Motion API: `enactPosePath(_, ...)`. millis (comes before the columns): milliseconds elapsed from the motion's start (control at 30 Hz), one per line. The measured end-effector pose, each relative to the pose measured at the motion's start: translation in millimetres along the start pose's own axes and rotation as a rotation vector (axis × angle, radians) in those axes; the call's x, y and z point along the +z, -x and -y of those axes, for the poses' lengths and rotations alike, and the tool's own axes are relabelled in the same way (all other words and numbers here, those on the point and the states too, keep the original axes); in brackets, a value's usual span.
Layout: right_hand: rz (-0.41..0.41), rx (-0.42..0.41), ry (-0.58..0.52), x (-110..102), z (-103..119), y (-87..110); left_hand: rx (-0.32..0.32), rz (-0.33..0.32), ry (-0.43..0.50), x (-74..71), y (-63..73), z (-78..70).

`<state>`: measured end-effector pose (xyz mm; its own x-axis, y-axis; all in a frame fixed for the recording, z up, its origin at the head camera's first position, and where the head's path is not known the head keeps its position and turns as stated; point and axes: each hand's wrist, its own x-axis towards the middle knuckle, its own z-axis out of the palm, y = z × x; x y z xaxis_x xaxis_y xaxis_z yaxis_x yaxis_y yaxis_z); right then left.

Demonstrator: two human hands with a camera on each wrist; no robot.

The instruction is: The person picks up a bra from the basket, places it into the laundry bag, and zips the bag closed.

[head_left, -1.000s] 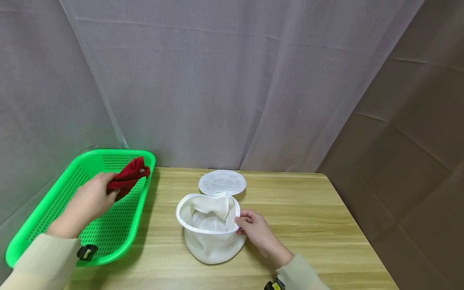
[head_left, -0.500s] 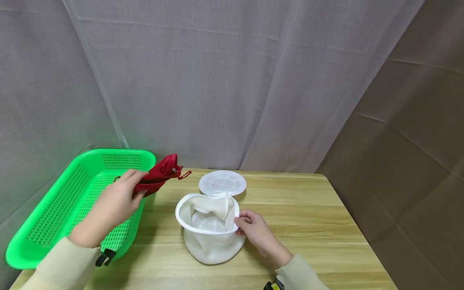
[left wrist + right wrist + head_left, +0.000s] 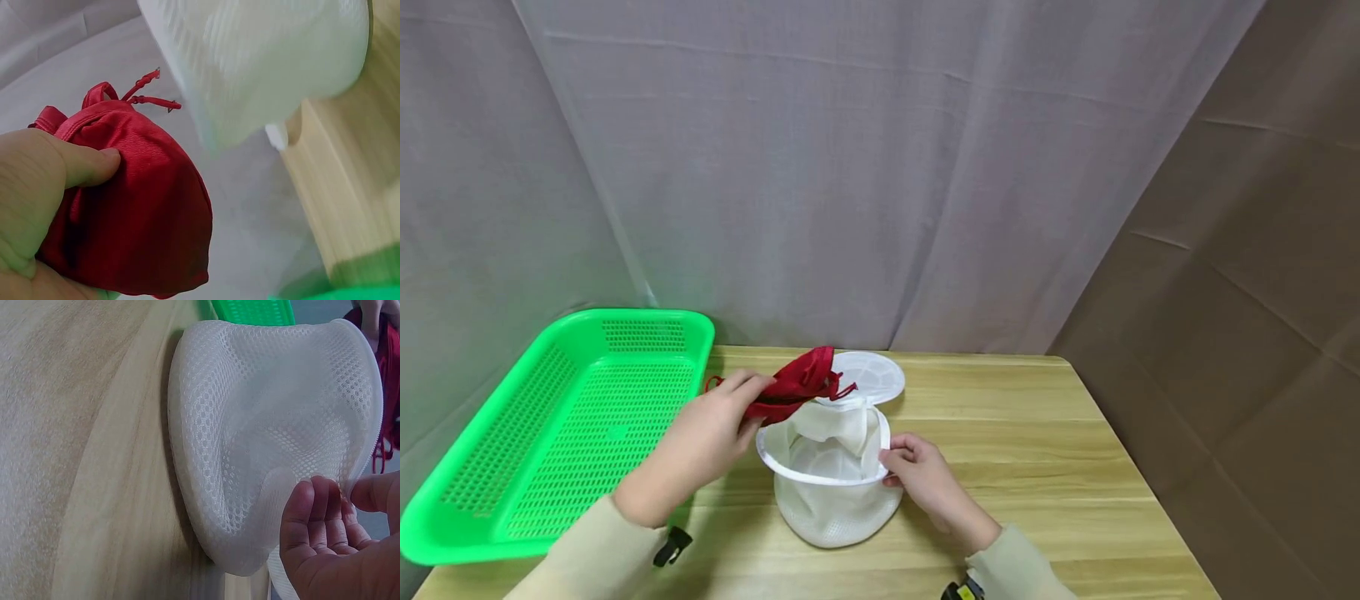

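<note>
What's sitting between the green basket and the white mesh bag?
In the head view, the left hand gripping a red pouch crosses the gap from green basket to white mesh bag; below it, only wooden table shows there.

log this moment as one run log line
left hand: grips red cloth near mesh bag | right hand: pinches bag's rim | lid: open, beyond bag | green basket: left of bag

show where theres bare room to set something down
Free: wooden tabletop between right hand and brown curtain; also visible floor of the green basket. Crowded: around the white mesh bag, with red pouch and left hand close by.
</note>
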<state>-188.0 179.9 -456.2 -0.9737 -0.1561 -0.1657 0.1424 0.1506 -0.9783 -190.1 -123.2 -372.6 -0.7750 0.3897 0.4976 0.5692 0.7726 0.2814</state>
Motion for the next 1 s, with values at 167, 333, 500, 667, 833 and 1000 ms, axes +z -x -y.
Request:
enactPosePath(167, 0.002, -0.013, -0.002, 0.7, 1.1, 1.4, 0.050, 0.044, 0.005, 21.9, -1.4, -14.9)
enactPosePath(333, 0.019, -0.024, -0.003, 2.7, -0.3, 2.8, 0.098, 0.171, -0.022, 43.3, 1.3, -26.8)
enactPosePath(500, 0.021, -0.034, 0.006, 5.9, -0.5, 3.8, 0.097, 0.287, -0.027, 54.1, 4.8, -33.0)
enactPosePath(667, 0.022, -0.033, 0.011, 7.9, -0.4, 3.7, 0.091, 0.359, -0.018, 61.1, 7.9, -34.4)
enactPosePath(833, 0.031, -0.028, 0.032, 9.0, -1.8, 2.3, 0.101, 0.392, -0.026, 66.9, 12.0, -34.7)
enactPosePath(1000, 0.036, -0.041, 0.043, 9.8, -5.0, 0.7, 0.149, 0.418, -0.094, 72.7, 14.2, -37.0)
